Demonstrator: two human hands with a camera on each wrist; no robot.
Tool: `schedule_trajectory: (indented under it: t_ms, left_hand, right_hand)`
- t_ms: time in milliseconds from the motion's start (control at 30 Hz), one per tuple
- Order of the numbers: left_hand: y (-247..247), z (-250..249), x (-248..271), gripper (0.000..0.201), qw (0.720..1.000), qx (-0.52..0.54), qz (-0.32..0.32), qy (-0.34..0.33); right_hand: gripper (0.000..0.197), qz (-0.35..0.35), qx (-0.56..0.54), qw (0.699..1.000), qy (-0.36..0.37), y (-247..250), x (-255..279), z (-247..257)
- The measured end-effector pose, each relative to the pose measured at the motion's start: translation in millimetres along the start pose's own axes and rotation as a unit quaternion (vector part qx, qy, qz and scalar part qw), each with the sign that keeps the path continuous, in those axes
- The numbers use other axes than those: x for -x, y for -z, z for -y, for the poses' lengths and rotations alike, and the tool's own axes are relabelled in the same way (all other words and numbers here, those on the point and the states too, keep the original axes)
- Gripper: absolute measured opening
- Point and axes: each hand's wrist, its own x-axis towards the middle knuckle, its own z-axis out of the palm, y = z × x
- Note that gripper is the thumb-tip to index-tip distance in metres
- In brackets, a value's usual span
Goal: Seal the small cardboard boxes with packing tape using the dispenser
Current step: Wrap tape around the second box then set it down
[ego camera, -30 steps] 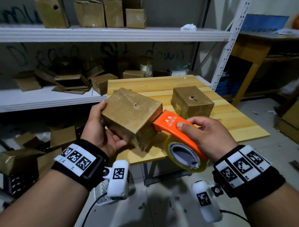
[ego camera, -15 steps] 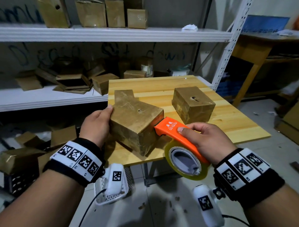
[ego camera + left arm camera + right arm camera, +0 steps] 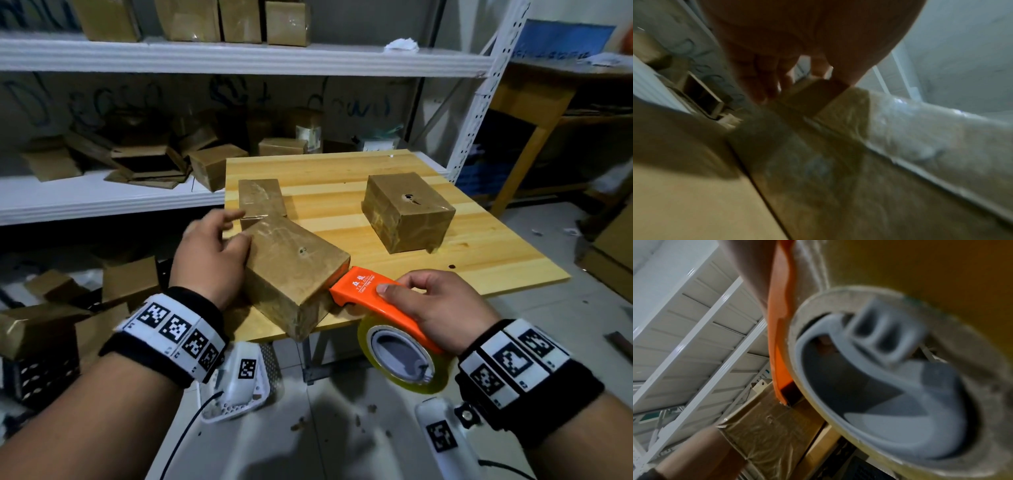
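A tape-wrapped cardboard box (image 3: 291,267) lies at an angle on the near left corner of the wooden table (image 3: 479,260), and its far flap (image 3: 262,200) stands open. My left hand (image 3: 233,229) rests against the box's left side, thumb on its top face, fingers loosely extended toward the flap. My right hand (image 3: 400,287) grips the orange tape dispenser (image 3: 363,291), whose nose touches the box's near right edge. The tape roll (image 3: 400,356) hangs below the table edge. The right wrist view shows the roll (image 3: 890,386) close up and the box (image 3: 766,431) beyond.
A second closed box (image 3: 407,210) sits on the table's right half. White shelves (image 3: 239,58) behind and to the left hold several cardboard boxes. A white basket (image 3: 239,387) lies on the floor below my wrists. Another wooden table (image 3: 534,92) stands at far right.
The box has come down from my left palm onto the table. My left hand moved from under it to its left side, and the far flap now shows open. The dispenser stays at the box's right edge.
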Motion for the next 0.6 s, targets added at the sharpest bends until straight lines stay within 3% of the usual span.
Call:
schedule_trajectory:
  t_ms: [67,133,200,267,333,400,600]
  left_hand:
    - [-1,-6,6,0.044,0.994,-0.035,-0.021,-0.097]
    - [-1,-17,13,0.047,0.979,-0.069,0.002,-0.190]
    - [-3,-26,18,0.055,0.954,-0.121,0.095,-0.258]
    - [-7,-29,21,0.067,0.910,-0.225,0.180,-0.298]
    - [-10,-29,22,0.087,0.872,-0.313,0.210,-0.312]
    - [-10,-31,22,0.101,0.868,-0.330,0.214,-0.304]
    - [-12,-31,20,0.090,0.868,-0.342,0.219,-0.287]
  right_hand:
    - [0.039,-0.002,-0.002,1.000,-0.002,-1,1,-1]
    - [0.037,-0.003,-0.002,1.000,-0.005,-2,1,-3]
    - [0.034,-0.002,0.002,1.000,-0.004,-3,2,-4]
    - [0.029,-0.001,-0.001,1.000,-0.001,-4,2,-6]
    - [0.029,-0.003,-0.005,1.000,0.000,-4,3,-6]
    - [0.031,0.001,-0.006,1.000,0.000,-4,5,-5]
    - [0.035,0.004,-0.006,1.000,-0.015,10,17,-7]
